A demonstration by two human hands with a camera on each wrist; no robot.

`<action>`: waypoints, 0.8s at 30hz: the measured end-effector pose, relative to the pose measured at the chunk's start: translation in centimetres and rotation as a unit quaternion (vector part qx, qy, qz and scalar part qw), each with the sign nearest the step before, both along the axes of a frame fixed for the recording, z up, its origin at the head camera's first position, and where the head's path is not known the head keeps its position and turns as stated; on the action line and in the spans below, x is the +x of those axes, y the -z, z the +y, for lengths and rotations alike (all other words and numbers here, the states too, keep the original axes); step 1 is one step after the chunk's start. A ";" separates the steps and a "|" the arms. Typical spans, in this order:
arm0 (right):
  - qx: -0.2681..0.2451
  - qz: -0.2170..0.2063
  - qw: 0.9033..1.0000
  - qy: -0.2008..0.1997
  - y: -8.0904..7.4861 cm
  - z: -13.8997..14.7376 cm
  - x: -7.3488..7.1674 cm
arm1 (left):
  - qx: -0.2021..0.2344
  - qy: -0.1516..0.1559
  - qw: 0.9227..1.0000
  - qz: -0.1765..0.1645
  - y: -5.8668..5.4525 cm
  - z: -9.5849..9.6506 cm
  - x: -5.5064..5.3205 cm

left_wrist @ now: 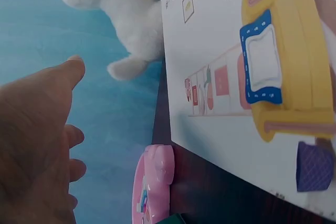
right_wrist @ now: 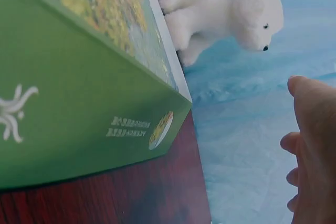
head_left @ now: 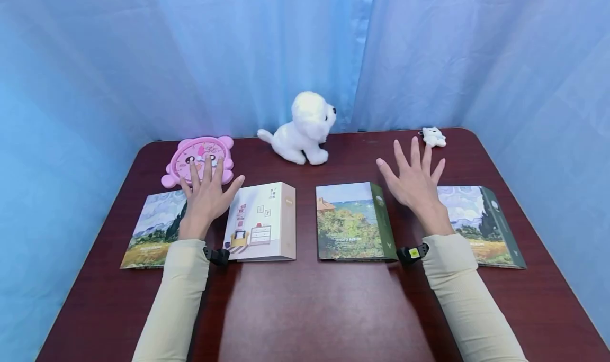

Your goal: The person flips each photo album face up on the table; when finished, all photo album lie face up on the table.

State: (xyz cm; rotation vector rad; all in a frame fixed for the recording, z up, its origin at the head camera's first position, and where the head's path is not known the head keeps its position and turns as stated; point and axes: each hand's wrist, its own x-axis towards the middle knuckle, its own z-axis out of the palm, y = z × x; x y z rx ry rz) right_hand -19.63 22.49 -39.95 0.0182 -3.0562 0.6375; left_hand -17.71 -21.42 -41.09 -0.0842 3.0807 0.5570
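My left hand (head_left: pixel 204 200) is held with fingers spread, between a landscape-covered album (head_left: pixel 154 227) and a white album (head_left: pixel 259 222) with a furniture drawing. Its fingertips overlap the pink bear-shaped clock (head_left: pixel 181 163) in the head view. With fingers fanned out, my right hand (head_left: pixel 416 184) hovers between a green-spined photo album (head_left: pixel 350 222) and another landscape album (head_left: pixel 469 214). Neither hand holds anything. Both wrist views show the hands raised above the albums, the white album (left_wrist: pixel 210 77) beside the left and the green spine (right_wrist: pixel 94 108) beside the right.
A white plush dog (head_left: pixel 307 129) sits at the table's back edge, facing right. Near the back right corner lies a small white plush toy (head_left: pixel 433 136). Blue curtains (head_left: pixel 267 55) hang around the dark red wooden table (head_left: pixel 305 309).
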 end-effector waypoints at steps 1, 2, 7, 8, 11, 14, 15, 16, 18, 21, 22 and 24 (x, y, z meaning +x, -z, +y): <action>-0.001 0.003 1.000 0.000 0.0 -0.1 0.0 | 0.002 0.001 1.000 0.000 0.0 -0.1 0.0; -0.002 0.006 1.000 0.000 0.0 -0.1 0.0 | 0.003 0.002 1.000 0.000 -0.1 -0.1 0.0; -0.022 0.037 0.999 -0.003 -0.2 -0.8 -0.2 | 0.025 0.010 1.000 0.012 -0.4 -0.7 0.0; -0.028 0.047 0.999 -0.005 -0.3 -1.0 -0.2 | 0.032 0.014 0.999 0.019 -0.4 -0.9 0.0; -0.051 0.082 0.995 -0.015 -0.6 -1.7 -0.5 | 0.055 0.025 0.997 0.048 -0.8 -1.6 0.0; -0.087 0.123 0.988 -0.031 -1.1 -2.8 -0.8 | 0.094 0.033 0.992 0.075 -1.2 -2.6 0.1; -0.101 0.136 0.985 -0.036 -1.2 -3.3 -0.8 | 0.107 0.032 0.990 0.082 -1.4 -2.9 0.2; -0.115 0.150 0.981 -0.043 -1.4 -3.8 -0.9 | 0.121 0.029 0.989 0.086 -1.5 -3.3 0.2; -0.143 0.178 0.972 -0.058 -1.6 -4.8 -1.1 | 0.142 0.019 0.986 0.090 -1.9 -4.1 0.4; -0.183 0.212 0.956 -0.082 -1.8 -6.8 -1.4 | 0.159 0.000 0.983 0.087 -2.4 -5.5 0.8; -0.194 0.221 0.951 -0.090 -1.9 -7.5 -1.6 | 0.163 -0.007 0.983 0.081 -2.6 -5.9 0.9; -0.216 0.235 0.942 -0.108 -1.8 -9.0 -1.7 | 0.172 -0.020 0.983 0.067 -2.8 -6.8 1.3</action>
